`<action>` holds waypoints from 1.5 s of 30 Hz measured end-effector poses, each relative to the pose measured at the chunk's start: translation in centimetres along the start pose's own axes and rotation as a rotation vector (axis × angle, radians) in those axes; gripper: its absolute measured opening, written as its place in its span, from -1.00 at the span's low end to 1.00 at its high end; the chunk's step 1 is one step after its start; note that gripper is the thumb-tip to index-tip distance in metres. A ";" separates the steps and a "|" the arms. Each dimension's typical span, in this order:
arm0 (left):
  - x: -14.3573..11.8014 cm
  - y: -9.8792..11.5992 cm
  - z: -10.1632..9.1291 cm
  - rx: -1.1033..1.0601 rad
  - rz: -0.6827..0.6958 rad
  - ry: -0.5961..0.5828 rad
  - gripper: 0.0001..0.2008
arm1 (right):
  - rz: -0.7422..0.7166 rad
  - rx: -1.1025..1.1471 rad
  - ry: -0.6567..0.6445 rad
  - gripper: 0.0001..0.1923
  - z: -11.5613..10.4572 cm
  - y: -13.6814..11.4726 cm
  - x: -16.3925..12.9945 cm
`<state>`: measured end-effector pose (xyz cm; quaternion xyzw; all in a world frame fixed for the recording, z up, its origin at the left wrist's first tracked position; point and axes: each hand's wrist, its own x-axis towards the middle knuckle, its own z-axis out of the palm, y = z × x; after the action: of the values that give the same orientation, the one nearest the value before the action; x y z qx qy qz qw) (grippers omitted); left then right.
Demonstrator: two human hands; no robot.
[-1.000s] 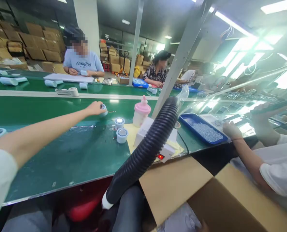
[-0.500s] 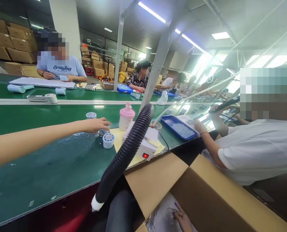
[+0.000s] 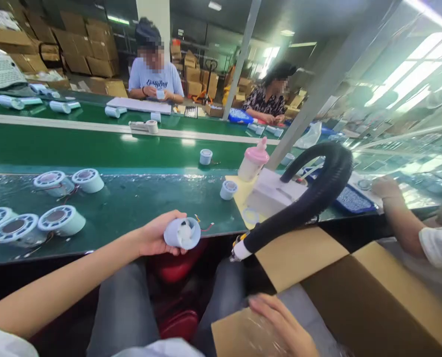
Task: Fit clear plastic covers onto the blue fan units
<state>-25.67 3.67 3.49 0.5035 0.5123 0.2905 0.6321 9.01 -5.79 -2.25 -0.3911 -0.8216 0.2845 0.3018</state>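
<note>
At the near edge of the green bench (image 3: 131, 208), the left hand (image 3: 152, 237) grasps a pale blue cylindrical fan housing (image 3: 182, 233), white blades visible inside, red and yellow leads trailing. The right hand (image 3: 280, 322), fingers loosely spread, rests on clear film over the cardboard box (image 3: 373, 302). No legible label.

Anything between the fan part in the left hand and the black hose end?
Head view: between the fan part and hose end only its thin red and yellow wires trail; otherwise bare.
</note>
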 end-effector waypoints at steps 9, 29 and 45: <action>-6.0 -2.5 3.5 0.182 -0.007 -0.288 -0.74 | -0.060 -0.330 -0.039 -0.61 7.2 -7.6 8.1; -6.0 -6.2 5.4 0.173 0.320 -0.167 -0.39 | 0.498 0.681 0.105 -0.68 5.3 -6.4 8.7; -7.4 -5.5 5.2 -0.125 0.181 -0.250 -0.33 | 0.165 0.405 -0.091 -0.56 4.7 -6.5 6.3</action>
<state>-23.90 -6.42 0.79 0.5396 0.3633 0.3127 0.6922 -0.66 -5.15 0.96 -0.3749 -0.7257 0.4848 0.3127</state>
